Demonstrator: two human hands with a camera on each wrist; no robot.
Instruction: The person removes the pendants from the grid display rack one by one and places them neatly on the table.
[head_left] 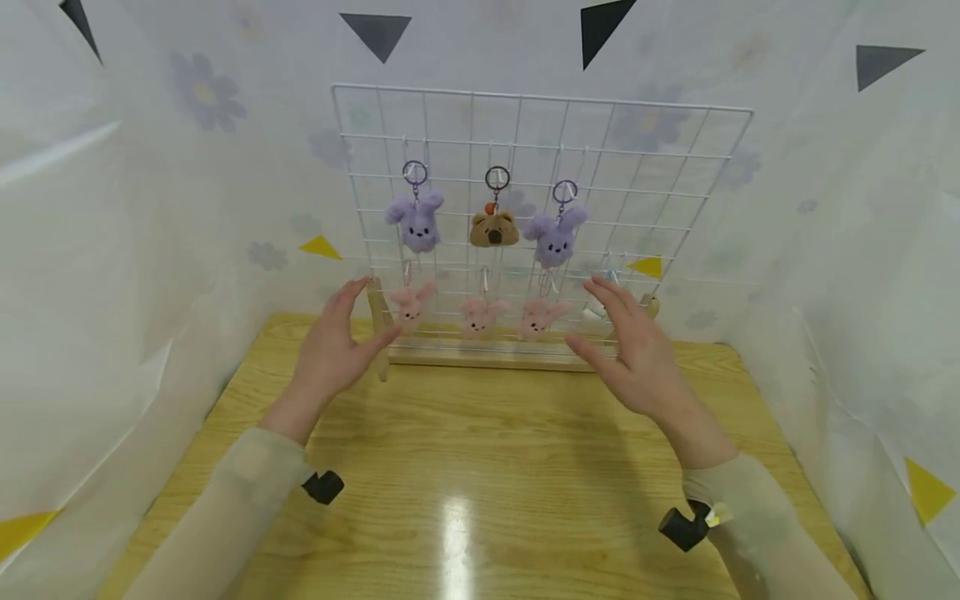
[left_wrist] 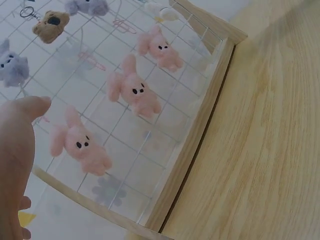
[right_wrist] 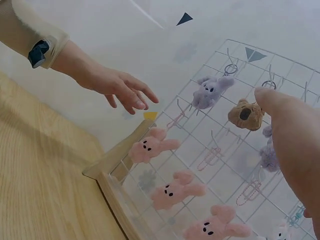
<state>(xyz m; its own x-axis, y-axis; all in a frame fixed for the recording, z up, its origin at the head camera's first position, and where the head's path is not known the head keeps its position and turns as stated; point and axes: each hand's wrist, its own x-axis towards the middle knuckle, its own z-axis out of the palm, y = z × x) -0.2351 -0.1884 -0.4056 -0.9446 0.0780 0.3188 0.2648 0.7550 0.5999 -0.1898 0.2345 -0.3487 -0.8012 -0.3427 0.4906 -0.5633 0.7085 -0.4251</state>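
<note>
A white wire grid rack (head_left: 532,158) on a wooden base carries plush keychains on hooks. Two purple bunny keychains (head_left: 417,222) flank a brown bear keychain (head_left: 494,229) in the upper row. Below them hang three pink bunny keychains (head_left: 480,317), plus a white plush keychain (head_left: 595,308) partly hidden behind my right fingers. My left hand (head_left: 330,346), fingers extended and thumb spread, hovers by the rack's left wooden leg (head_left: 378,308), nearest the left pink bunny. Before the rack's lower right side, my right hand (head_left: 637,354) is spread and holds nothing. Nothing is in the left hand either.
The rack stands at the back of a wood-grain table (head_left: 480,442). Flower-patterned sheeting (head_left: 210,167) with dark and yellow triangles surrounds the table at the back and sides. Small dark cameras (head_left: 324,487) sit at both wrists.
</note>
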